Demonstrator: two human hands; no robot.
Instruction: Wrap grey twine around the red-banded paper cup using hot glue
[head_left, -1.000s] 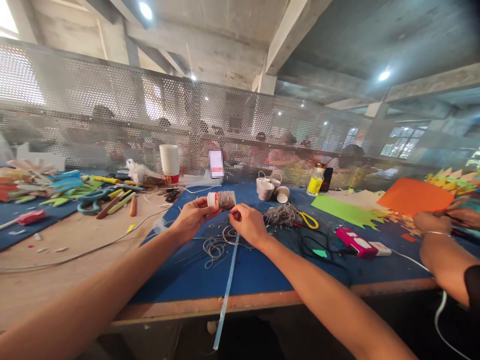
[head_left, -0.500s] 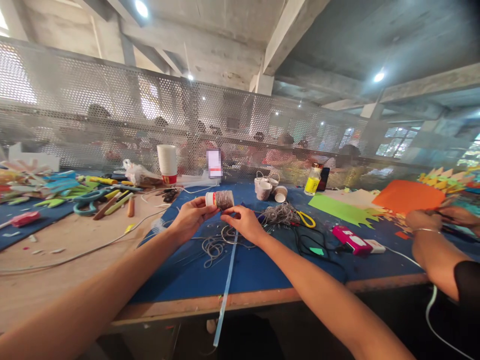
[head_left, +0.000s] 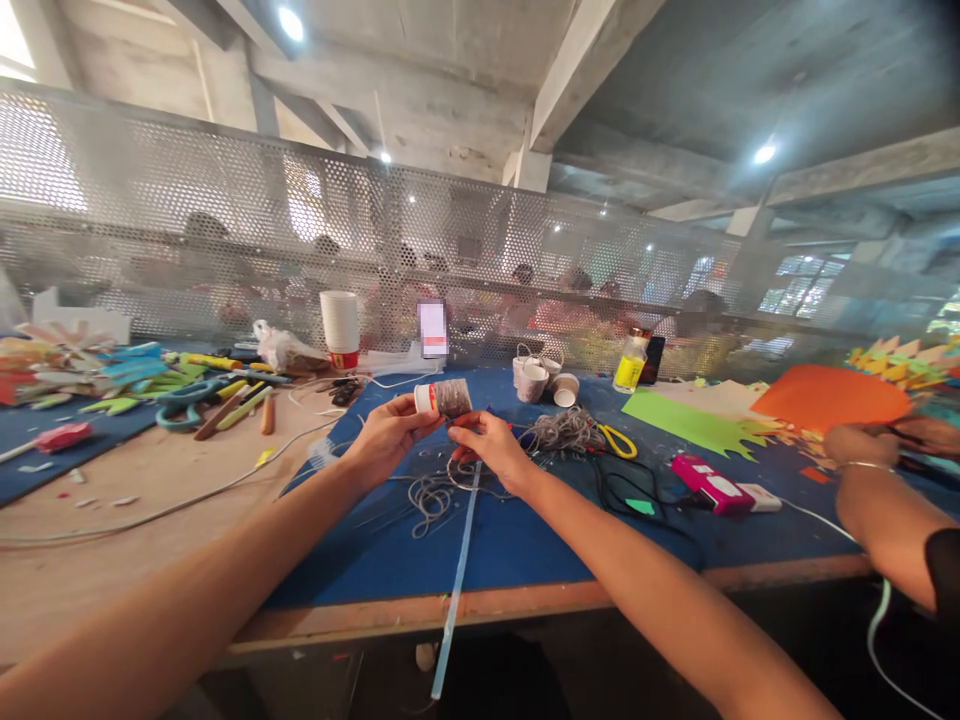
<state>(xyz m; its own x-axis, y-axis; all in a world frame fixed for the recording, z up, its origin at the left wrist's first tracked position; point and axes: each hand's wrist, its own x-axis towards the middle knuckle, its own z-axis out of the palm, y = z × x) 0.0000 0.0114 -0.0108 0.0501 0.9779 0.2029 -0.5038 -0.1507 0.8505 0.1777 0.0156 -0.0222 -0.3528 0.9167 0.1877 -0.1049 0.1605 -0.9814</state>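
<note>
My left hand (head_left: 390,432) grips a small paper cup (head_left: 426,400) by its white and red end. The cup lies on its side in the air, and grey cord (head_left: 454,398) is wound round its other part. Close to the wound end, my right hand (head_left: 491,445) is closed in a pinch on the grey cord; the fingertips partly hide it. Loose loops of the same cord (head_left: 429,505) lie on the blue mat (head_left: 367,560) below. A pale translucent strip (head_left: 459,580) runs from under my right hand over the table edge.
Cord-wrapped cups (head_left: 531,380) and a cord tangle (head_left: 566,432) with yellow-handled scissors (head_left: 619,441) are behind. A stack of cups (head_left: 340,325), a phone (head_left: 433,328), a glue bottle (head_left: 630,362) and a pink power bank (head_left: 709,484) stand around. Another person's hand (head_left: 862,450) works at right.
The view has shifted slightly, moving everything a little to the right. The wound cup has turned slightly in my left hand, and my right hand stays close beside it.
</note>
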